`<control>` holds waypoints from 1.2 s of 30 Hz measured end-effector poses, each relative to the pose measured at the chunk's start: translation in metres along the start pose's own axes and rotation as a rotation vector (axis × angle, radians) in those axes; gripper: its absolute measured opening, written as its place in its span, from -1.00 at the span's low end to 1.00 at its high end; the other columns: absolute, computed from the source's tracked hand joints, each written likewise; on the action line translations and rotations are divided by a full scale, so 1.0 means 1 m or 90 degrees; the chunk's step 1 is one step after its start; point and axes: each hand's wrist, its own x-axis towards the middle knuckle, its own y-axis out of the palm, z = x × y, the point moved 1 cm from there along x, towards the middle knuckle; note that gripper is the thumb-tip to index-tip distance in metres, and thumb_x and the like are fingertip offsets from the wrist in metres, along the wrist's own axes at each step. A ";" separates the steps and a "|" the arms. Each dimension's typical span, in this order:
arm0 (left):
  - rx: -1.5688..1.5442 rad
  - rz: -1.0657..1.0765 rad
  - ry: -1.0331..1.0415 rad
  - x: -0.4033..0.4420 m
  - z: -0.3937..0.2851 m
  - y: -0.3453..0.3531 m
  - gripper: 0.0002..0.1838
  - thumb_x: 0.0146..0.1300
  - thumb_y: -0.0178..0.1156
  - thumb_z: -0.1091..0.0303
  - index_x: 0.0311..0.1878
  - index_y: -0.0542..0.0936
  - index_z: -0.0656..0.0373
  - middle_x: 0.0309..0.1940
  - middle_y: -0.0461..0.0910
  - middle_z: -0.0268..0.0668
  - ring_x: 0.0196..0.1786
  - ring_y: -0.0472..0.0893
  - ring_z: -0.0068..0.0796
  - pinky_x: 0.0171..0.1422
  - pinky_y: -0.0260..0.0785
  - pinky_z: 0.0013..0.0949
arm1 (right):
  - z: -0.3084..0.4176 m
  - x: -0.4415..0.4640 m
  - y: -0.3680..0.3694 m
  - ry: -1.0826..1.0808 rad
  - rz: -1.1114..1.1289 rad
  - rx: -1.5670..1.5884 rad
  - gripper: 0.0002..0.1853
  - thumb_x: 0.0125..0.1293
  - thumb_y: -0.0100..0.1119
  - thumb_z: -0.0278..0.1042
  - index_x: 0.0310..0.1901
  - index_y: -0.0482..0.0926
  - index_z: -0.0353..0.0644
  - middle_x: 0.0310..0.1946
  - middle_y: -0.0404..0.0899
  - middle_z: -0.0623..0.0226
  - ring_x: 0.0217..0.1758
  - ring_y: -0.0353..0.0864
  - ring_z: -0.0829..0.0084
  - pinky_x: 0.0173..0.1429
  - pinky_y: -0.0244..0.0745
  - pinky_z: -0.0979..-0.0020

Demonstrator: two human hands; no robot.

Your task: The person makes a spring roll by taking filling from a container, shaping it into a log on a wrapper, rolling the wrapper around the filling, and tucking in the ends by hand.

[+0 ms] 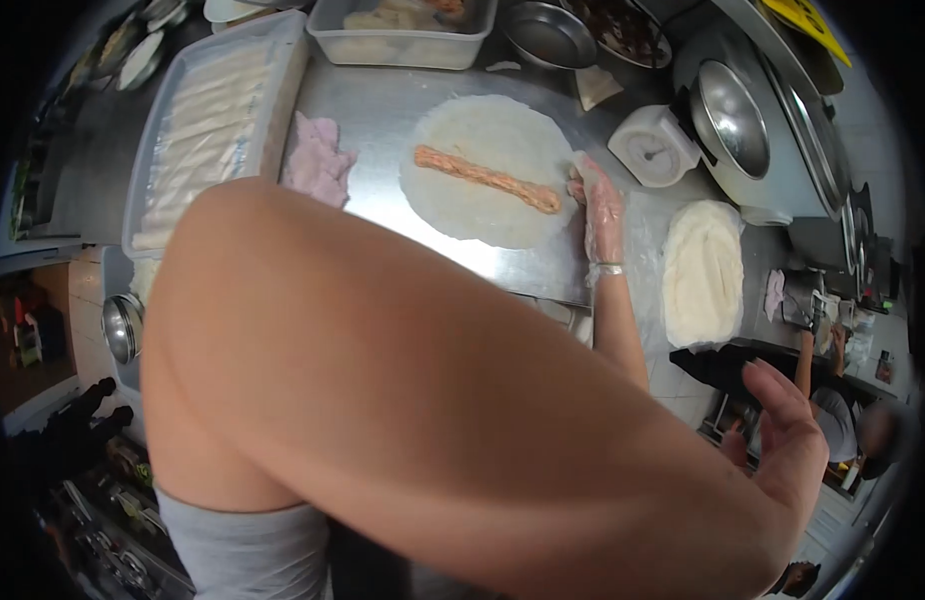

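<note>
My left arm crosses close in front of the camera, covering the lower middle of the head view. My left hand (786, 437), at its lower right end, is held up off the table, fingers parted and nothing visible in them. In a clear plastic glove, my right hand (603, 208) is at the right edge of a thin, round, whitish wrapper (488, 220). Its fingers are curled in at that edge; whether they pinch it, I cannot make out. Across the wrapper lies a long orange-pink strip of filling (486, 178), its right end near that hand.
Left of the wrapper are a crumpled pink cloth (319, 160) and a tub of pale rolls (208, 110). A dial scale (653, 147), a metal bowl (731, 118) and a pale slab on plastic (704, 270) are to the right. Another person (838, 420) stands further right.
</note>
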 end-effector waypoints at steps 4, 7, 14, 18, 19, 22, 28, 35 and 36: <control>-0.041 0.030 0.014 -0.014 0.011 -0.008 -0.75 -0.03 0.20 0.37 -0.26 0.61 0.28 -0.34 0.57 -0.11 -0.20 0.58 -0.15 -0.12 0.53 -0.07 | -0.005 0.002 -0.006 -0.011 -0.002 0.012 -0.51 0.48 -0.03 -0.04 0.23 0.48 -0.25 0.13 0.54 0.29 0.05 0.51 0.49 0.21 0.39 0.40; -0.077 0.042 0.038 -0.022 0.016 -0.019 -0.75 -0.03 0.20 0.39 -0.24 0.60 0.27 -0.33 0.57 -0.13 -0.18 0.59 -0.17 -0.11 0.53 -0.11 | -0.008 0.007 -0.009 -0.029 -0.028 -0.071 -0.49 0.50 -0.11 0.02 0.14 0.56 -0.28 -0.08 0.64 0.29 -0.09 0.54 0.49 0.07 0.40 0.38; -0.256 0.067 -0.066 -0.058 0.112 -0.004 -0.74 -0.05 0.19 0.44 -0.21 0.59 0.23 -0.31 0.57 -0.19 -0.14 0.60 -0.21 -0.10 0.52 -0.21 | -0.019 0.008 -0.005 -0.096 -0.041 0.008 -0.70 0.44 0.03 -0.30 -0.01 0.60 -0.36 -0.16 0.52 0.22 -0.17 0.48 0.41 0.04 0.39 0.43; -0.096 0.166 -0.352 -0.120 0.168 0.103 -0.63 0.05 0.23 0.48 0.00 0.54 0.20 -0.13 0.59 -0.18 0.00 0.57 -0.12 -0.01 0.49 -0.18 | 0.023 0.003 0.008 -0.131 0.126 -0.290 -0.50 0.12 0.40 -0.32 0.12 0.57 -0.25 -0.05 0.43 0.27 0.05 0.42 0.37 0.17 0.35 0.38; -0.136 0.185 -0.378 -0.136 0.170 0.128 -0.61 0.08 0.23 0.47 0.04 0.53 0.19 -0.09 0.58 -0.17 0.02 0.56 -0.12 0.04 0.47 -0.18 | 0.020 0.004 0.004 -0.176 0.160 -0.439 -0.39 -0.05 0.47 -0.31 0.12 0.58 -0.20 -0.07 0.46 0.21 0.09 0.41 0.24 0.22 0.33 0.30; -0.242 0.170 -0.403 -0.165 0.165 0.192 -0.54 0.09 0.25 0.45 0.13 0.51 0.18 0.01 0.55 -0.14 0.09 0.52 -0.12 0.16 0.42 -0.17 | 0.036 0.000 0.022 -0.147 0.172 -0.589 -0.39 -0.12 0.45 -0.36 0.10 0.60 -0.16 -0.07 0.48 0.15 0.06 0.41 0.12 0.22 0.33 0.23; -0.286 -0.020 -0.469 -0.185 0.147 0.230 -0.52 0.07 0.26 0.46 0.13 0.50 0.17 0.09 0.50 -0.21 0.11 0.47 -0.14 0.20 0.37 -0.19 | 0.002 -0.002 0.014 -0.167 0.147 -0.548 -0.53 -0.10 0.42 -0.35 -0.03 0.67 -0.10 -0.17 0.53 0.22 0.02 0.44 0.17 0.17 0.36 0.25; -0.282 -0.039 -0.471 -0.189 0.143 0.236 -0.52 0.05 0.26 0.48 0.11 0.52 0.18 0.10 0.49 -0.22 0.14 0.45 -0.14 0.25 0.33 -0.21 | 0.005 -0.005 0.022 -0.206 0.080 -0.570 -0.63 -0.06 0.40 -0.32 -0.13 0.70 -0.11 -0.21 0.55 0.26 -0.02 0.46 0.20 0.13 0.36 0.22; -0.279 -0.038 -0.471 -0.189 0.143 0.236 -0.52 0.05 0.26 0.48 0.11 0.52 0.18 0.10 0.49 -0.22 0.14 0.45 -0.14 0.25 0.33 -0.21 | 0.001 -0.004 0.018 -0.207 0.080 -0.568 -0.63 -0.06 0.40 -0.32 -0.13 0.70 -0.11 -0.21 0.55 0.26 -0.02 0.46 0.20 0.13 0.36 0.22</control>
